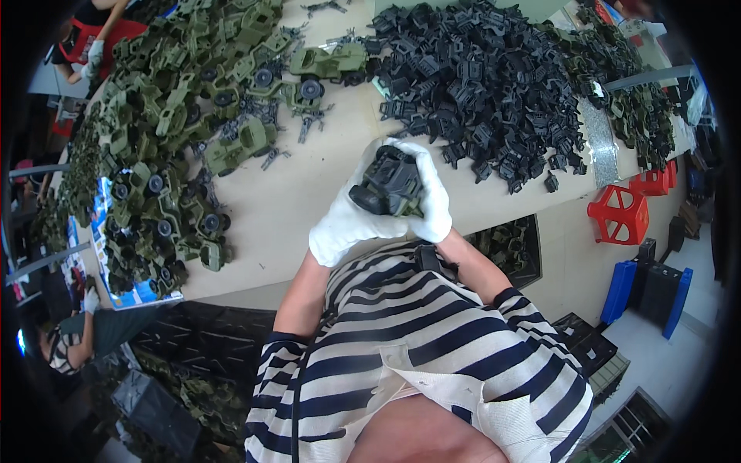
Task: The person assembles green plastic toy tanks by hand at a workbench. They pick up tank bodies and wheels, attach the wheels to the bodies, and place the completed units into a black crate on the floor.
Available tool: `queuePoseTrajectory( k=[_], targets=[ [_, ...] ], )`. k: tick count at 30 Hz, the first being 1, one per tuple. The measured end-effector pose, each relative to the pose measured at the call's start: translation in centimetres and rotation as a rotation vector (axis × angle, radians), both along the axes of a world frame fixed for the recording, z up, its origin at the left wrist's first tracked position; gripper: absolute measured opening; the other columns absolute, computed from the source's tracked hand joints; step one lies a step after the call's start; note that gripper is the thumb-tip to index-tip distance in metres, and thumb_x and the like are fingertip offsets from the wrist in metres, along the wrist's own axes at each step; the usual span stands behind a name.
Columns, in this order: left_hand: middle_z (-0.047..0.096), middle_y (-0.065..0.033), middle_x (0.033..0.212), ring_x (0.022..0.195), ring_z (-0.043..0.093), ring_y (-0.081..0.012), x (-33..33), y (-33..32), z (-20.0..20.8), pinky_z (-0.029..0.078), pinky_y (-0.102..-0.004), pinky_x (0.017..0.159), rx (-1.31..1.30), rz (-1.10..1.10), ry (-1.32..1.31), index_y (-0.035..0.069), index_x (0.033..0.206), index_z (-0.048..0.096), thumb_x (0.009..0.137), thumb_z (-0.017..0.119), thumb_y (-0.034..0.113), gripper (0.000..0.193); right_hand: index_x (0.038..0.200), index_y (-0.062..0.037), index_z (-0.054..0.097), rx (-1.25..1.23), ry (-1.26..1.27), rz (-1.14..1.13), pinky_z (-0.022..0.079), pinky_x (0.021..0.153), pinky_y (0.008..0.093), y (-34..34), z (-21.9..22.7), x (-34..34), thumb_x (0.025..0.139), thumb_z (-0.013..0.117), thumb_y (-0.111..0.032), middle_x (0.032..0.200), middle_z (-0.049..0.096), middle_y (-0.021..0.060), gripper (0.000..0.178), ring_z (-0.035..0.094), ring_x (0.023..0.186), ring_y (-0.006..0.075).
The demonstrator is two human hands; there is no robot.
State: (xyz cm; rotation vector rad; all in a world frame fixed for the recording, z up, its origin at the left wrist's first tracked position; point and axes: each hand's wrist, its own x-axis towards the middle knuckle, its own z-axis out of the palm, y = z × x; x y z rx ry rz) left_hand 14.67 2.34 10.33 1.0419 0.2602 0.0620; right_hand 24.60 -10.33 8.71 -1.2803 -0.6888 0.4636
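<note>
Both hands wear white gloves and are closed around one toy jeep (392,184) in front of my chest, at the table's near edge. Its dark underside parts and wheels face up, with a little green showing below. My left hand (347,224) wraps its left and near side. My right hand (434,202) grips it from the right. Some fingertips are hidden by the toy. Just beyond, to the right, lies a large heap of black plastic parts (482,92). Left of my hands, a green toy jeep (243,145) rests on the tabletop (309,166).
Many green toy jeeps (174,116) are piled on the left. More green parts (637,108) lie far right. Red stools (620,214) and a blue-and-black case (648,295) stand on the floor at right. Co-workers (77,332) are at the left. Bins (208,339) stand below the table.
</note>
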Motion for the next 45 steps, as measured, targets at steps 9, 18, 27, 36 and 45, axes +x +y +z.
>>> queuePoseTrajectory(
  k=[9,18,27,36,45],
  targets=[
    [0.055,-0.0122,0.123,0.105,0.055,-0.0296,-0.5,-1.8,1.8,0.038,-0.0453,0.093,1.549,0.146,-0.022,0.002,0.146,0.036,0.056,0.087,0.037,0.109,0.148,-0.0010,0.039,-0.068,0.633,0.317,0.041,0.106,0.0330,-3.2,1.8,1.3,0.099,0.056,-0.023,0.137,0.053,0.0095,0.055,0.053,0.123,0.0182],
    [0.055,-0.0124,0.121,0.100,0.055,-0.0294,0.2,-2.1,1.4,0.038,-0.0445,0.089,1.770,0.114,-0.155,0.004,0.138,0.044,0.060,0.083,0.033,0.092,0.146,-0.0016,0.040,0.118,0.807,0.278,0.044,0.103,0.0313,-5.2,-1.3,0.4,0.088,0.071,-0.017,0.141,0.050,0.0073,0.068,0.052,0.124,0.0156],
    [0.054,-0.0131,0.120,0.109,0.052,-0.0308,0.4,-2.6,2.7,0.034,-0.0463,0.095,1.585,0.025,-0.086,0.006,0.140,0.045,0.063,0.082,0.042,0.093,0.145,-0.0021,0.040,-0.025,0.692,0.256,0.032,0.113,0.0347,-5.8,1.9,0.7,0.085,0.074,-0.022,0.147,0.043,0.0101,0.073,0.044,0.132,0.0207],
    [0.056,-0.0206,0.131,0.123,0.054,-0.0327,1.4,5.4,-0.4,0.043,-0.0400,0.105,1.084,0.006,0.162,-0.002,0.132,0.054,0.064,0.091,0.039,0.088,0.131,-0.0040,0.054,-0.507,0.407,-0.219,0.052,0.091,0.0317,-14.6,5.6,4.0,0.076,0.079,-0.008,0.117,0.062,0.0078,0.061,0.061,0.105,0.0164],
    [0.041,-0.0266,0.145,0.127,0.050,-0.0424,-7.0,25.6,-11.1,0.045,-0.0437,0.104,1.707,0.265,1.197,0.017,0.148,0.042,0.077,0.071,0.021,0.076,0.130,-0.0074,0.060,-1.691,-0.690,-0.601,0.046,0.103,0.0412,-25.9,4.1,7.0,0.080,0.078,-0.034,0.130,0.061,0.0196,0.059,0.060,0.119,0.0346]
  ],
)
